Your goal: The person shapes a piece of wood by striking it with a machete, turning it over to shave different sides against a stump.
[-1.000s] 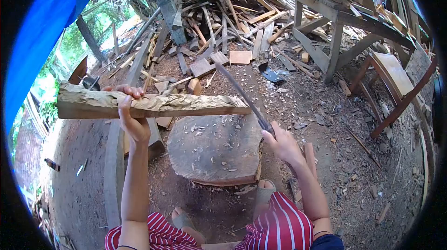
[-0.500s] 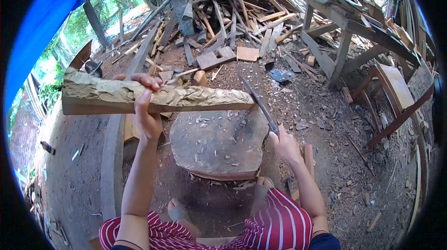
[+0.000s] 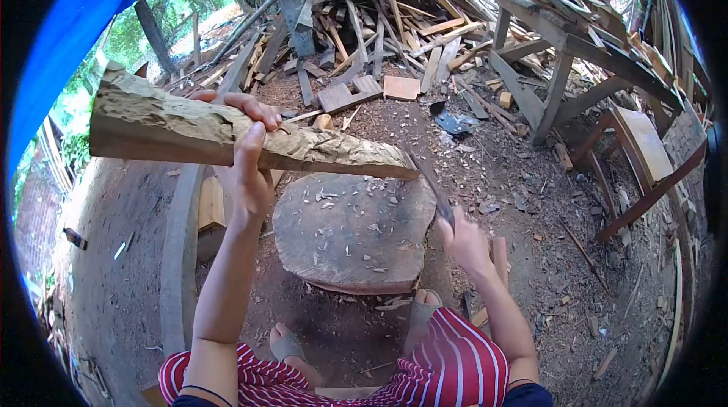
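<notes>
My left hand (image 3: 249, 134) is wrapped round a thick piece of wood (image 3: 171, 115), its upper face rough and hacked, its side smooth. The wood slants down to the right, its narrower end above a round chopping block (image 3: 349, 236). In my right hand (image 3: 464, 242) is the handle of a machete (image 3: 434, 189). Its dark blade, smeared by motion, points up and away, right at the wood's right end. Wood chips lie scattered over the block's top.
A heap of scrap wood (image 3: 402, 20) fills the back. On the right stand a timber bench (image 3: 557, 89) and a small wooden frame (image 3: 644, 145). A long beam (image 3: 180, 255) lies left of the block. My sandalled feet (image 3: 292, 350) flank the block's near side.
The wood's left end has risen, so the piece tilts more steeply down to the right. My right hand and the machete have shifted slightly downward and nearer me.
</notes>
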`<state>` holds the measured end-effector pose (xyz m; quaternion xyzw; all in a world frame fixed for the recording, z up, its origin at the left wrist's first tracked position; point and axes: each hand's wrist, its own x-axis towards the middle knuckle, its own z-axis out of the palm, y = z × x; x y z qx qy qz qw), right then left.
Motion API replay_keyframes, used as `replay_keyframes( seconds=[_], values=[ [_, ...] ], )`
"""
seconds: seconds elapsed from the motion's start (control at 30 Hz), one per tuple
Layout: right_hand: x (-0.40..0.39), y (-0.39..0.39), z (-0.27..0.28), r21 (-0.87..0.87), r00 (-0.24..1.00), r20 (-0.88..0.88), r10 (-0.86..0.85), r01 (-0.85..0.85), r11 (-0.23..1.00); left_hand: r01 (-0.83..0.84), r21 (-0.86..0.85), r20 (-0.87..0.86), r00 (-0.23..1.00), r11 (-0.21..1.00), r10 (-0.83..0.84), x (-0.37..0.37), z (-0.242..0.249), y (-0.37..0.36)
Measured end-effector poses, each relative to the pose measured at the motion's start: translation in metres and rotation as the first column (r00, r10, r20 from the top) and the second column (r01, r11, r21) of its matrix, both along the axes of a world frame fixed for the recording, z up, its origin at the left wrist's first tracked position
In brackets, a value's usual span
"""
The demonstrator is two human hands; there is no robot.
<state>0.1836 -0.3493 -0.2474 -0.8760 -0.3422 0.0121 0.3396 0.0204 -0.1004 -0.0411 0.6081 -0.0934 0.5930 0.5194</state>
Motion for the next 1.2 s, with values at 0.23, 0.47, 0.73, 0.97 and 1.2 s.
replay_keyframes(
  seconds=[0.23,0.47,0.73,0.97,1.2],
  values=[
    [0.015,0.001,0.011,0.004,0.919,-0.393,0.037,-0.039,0.999,0.013,-0.18,0.056,0.998,0.984,-0.003,-0.021,-0.027,0.021],
    [-0.024,0.007,0.117,0.437,0.988,-0.091,0.127,-0.075,0.896,0.044,-0.115,0.07,0.997,0.992,-0.036,-0.011,-0.015,0.008],
    [0.009,0.006,0.001,-0.291,0.998,-0.038,-0.057,0.044,0.956,-0.075,-0.051,-0.006,0.997,0.996,0.075,-0.011,-0.01,-0.002],
    [0.002,-0.001,0.057,-0.178,0.987,-0.161,-0.001,-0.028,0.984,0.013,-0.126,0.08,0.997,0.992,-0.003,-0.02,-0.029,0.005],
    [-0.016,0.012,0.092,0.252,0.997,0.015,0.07,-0.071,0.965,0.0,-0.019,0.03,1.0,1.0,0.001,-0.011,-0.012,-0.006]
  ],
)
